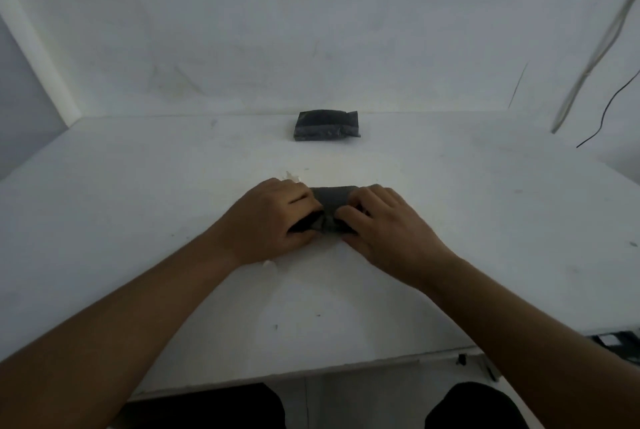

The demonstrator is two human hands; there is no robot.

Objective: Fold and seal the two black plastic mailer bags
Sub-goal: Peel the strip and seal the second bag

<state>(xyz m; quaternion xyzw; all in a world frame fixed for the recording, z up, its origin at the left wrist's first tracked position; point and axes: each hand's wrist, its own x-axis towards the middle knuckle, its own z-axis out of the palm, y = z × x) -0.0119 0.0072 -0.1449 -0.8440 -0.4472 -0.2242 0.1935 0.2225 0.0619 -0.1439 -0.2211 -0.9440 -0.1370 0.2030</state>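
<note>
Bags: two. The near bag (333, 201) lies mid-table, its ends hidden by both hands; the far bag (327, 125) lies folded by the wall (311, 30).
Around: table (138, 221); scraps (292, 176) beside the left hand; cables (588, 65) far right.
Left hand (273, 217): palm down, fingers curled, gripping near bag's left end.
Right hand (381, 224): palm down, fingers curled, pinching its right end.

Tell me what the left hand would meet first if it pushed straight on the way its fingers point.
The near mailer bag, which the left hand grips; just beyond it, probably the fingertips of the right hand. The far bag looks off that line.
</note>
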